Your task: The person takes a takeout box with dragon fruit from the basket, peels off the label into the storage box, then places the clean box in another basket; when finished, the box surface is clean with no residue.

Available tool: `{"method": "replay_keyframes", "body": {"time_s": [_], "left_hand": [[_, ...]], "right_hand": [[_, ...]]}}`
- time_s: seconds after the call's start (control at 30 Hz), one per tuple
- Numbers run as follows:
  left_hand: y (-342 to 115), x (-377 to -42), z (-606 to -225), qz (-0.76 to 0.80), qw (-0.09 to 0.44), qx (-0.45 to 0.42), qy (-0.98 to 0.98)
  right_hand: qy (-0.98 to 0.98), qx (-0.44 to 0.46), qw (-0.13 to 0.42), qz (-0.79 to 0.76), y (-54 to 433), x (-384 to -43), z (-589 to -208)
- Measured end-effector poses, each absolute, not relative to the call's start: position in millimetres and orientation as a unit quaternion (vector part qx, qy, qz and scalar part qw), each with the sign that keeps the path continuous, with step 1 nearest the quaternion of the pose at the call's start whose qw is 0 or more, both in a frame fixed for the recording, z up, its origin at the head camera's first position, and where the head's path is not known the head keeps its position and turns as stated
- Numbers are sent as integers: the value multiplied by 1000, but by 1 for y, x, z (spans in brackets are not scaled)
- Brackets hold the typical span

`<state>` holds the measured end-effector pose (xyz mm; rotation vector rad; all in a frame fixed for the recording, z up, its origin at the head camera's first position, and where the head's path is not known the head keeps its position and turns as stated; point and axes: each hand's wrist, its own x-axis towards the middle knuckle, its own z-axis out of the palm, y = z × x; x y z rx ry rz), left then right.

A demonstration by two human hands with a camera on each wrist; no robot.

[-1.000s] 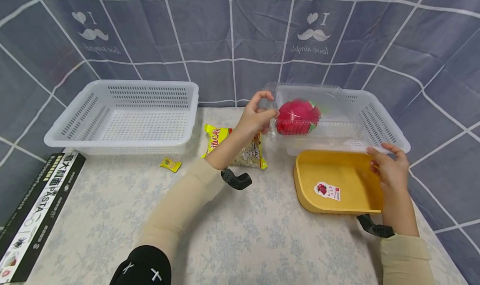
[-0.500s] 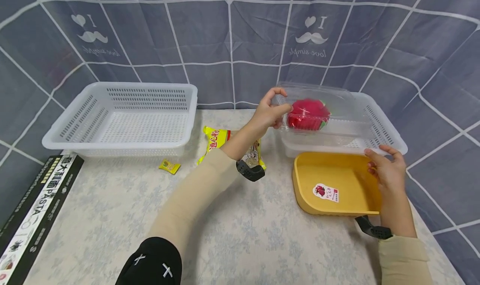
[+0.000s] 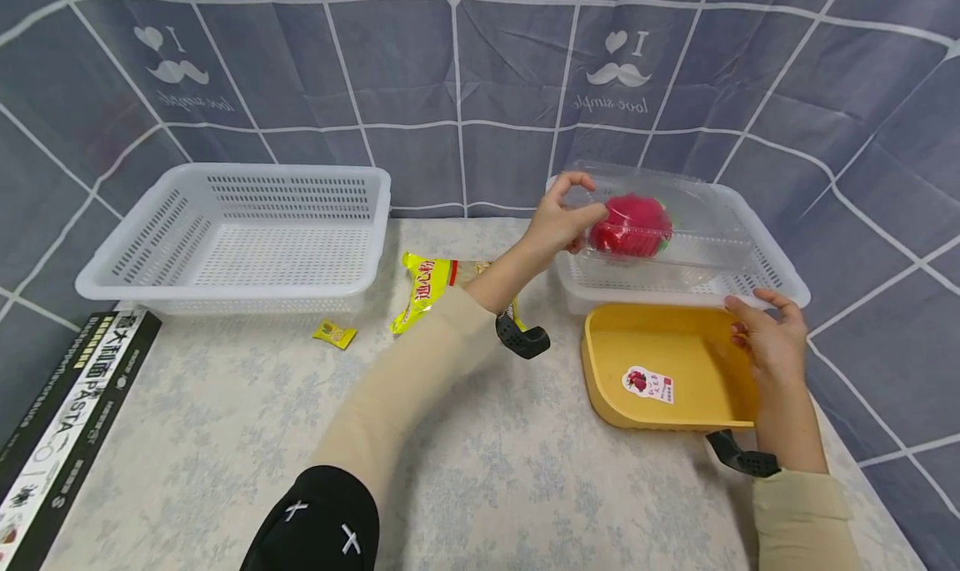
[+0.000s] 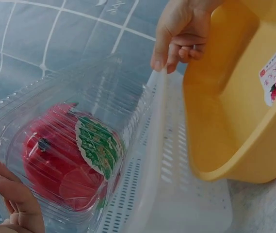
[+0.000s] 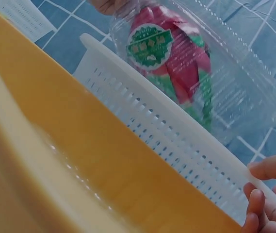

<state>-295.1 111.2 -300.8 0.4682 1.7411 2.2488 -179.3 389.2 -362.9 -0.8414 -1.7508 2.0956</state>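
Note:
My left hand (image 3: 561, 219) pinches the left end of a clear plastic box (image 3: 708, 221). Inside the box lies a red dragon fruit (image 3: 632, 227) with green tips; a green label (image 4: 96, 143) shows over it in the left wrist view. The box is over the right white basket (image 3: 622, 298), overlapping its interior, and it looks tilted in both wrist views. My right hand (image 3: 778, 338) grips that basket's front rim near its right corner, thumb on one side and fingers curled on the other.
A yellow bin (image 3: 637, 413) with a sticker stands before the right basket. Another white basket (image 3: 225, 294) is at the back left. A yellow snack bag (image 3: 427, 286) lies partly behind my left forearm, a small yellow packet (image 3: 334, 334) nearby. A long black pasta box (image 3: 82, 421) lies at far left.
My left hand has carried the clear box with the dragon fruit to the right, over the right basket. My right hand keeps its grip on the basket rim.

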Motion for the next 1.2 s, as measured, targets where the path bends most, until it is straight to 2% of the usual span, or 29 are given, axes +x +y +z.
{"method": "replay_keyframes", "body": {"time_s": [0.5,0.87,1.2], "left_hand": [[124,-299,-314,704,109,179,679],[140,-301,-320,668,111,153,720],[144,-300,-331,651,105,137,740]], "right_hand": [[-602,-295,135,730,385,-178,-358],[-632,-304,144,698,401,-189,-379],[-606,-295,134,727,388,-179,-361]]}}
